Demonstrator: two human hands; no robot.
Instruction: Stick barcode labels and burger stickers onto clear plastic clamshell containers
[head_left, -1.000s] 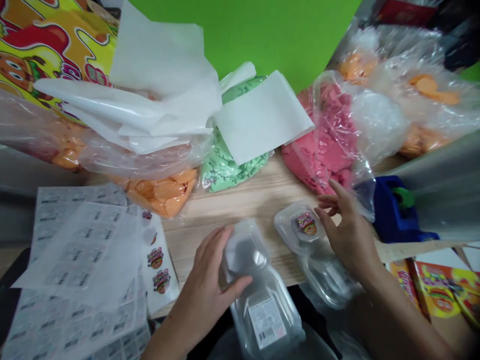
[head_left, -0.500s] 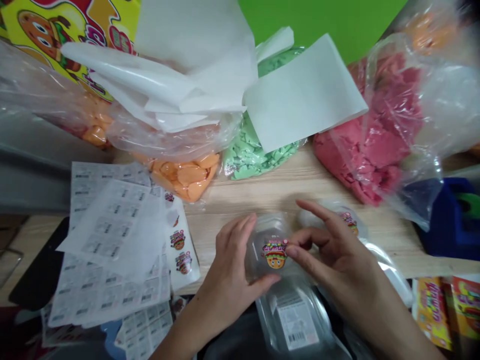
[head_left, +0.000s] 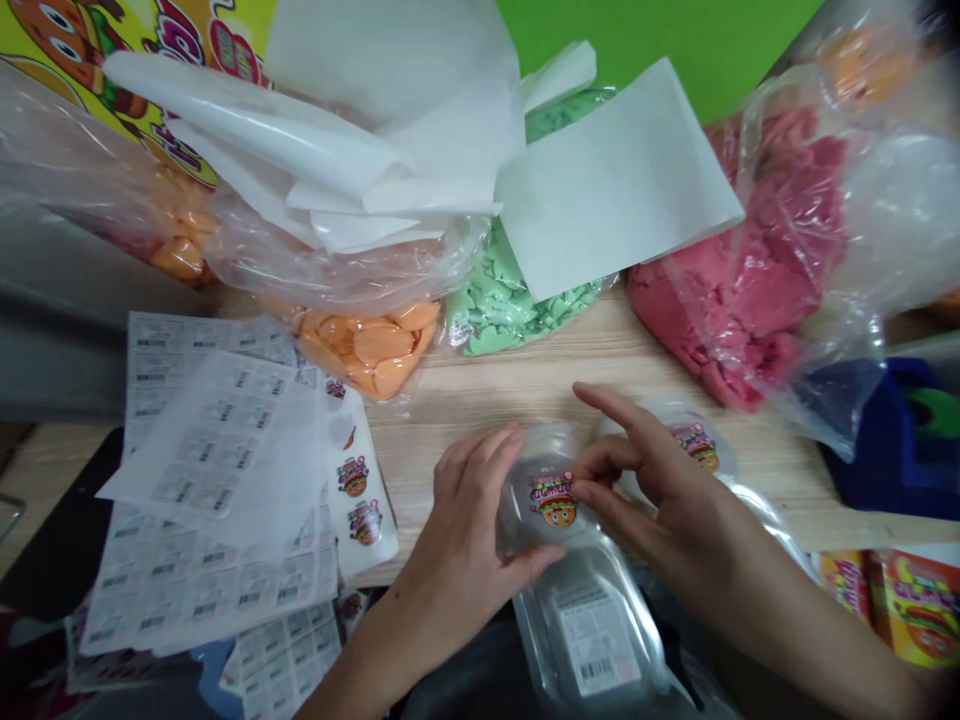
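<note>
A clear plastic container (head_left: 529, 500) lies at the table's front edge, its two rounded parts joined. A burger sticker (head_left: 556, 500) is on its upper part, and a white barcode label (head_left: 598, 645) is on its lower part. My left hand (head_left: 472, 510) holds the container's left side, thumb across the lower rim and fingers along the edge. On the right, my right hand (head_left: 649, 475) pinches the sticker's right edge between thumb and a finger, with the index finger raised.
Another container with a burger sticker (head_left: 696, 445) lies right. Label sheets (head_left: 217, 480) and a sticker sheet (head_left: 367, 500) are left. Bags of orange (head_left: 375, 345), green (head_left: 502, 300) and pink pieces (head_left: 750, 290) stand behind. A blue tape dispenser (head_left: 877, 440) is at the far right.
The view has shifted slightly. My right index finger is raised a little further, while both hands stay at the container and the sticker.
</note>
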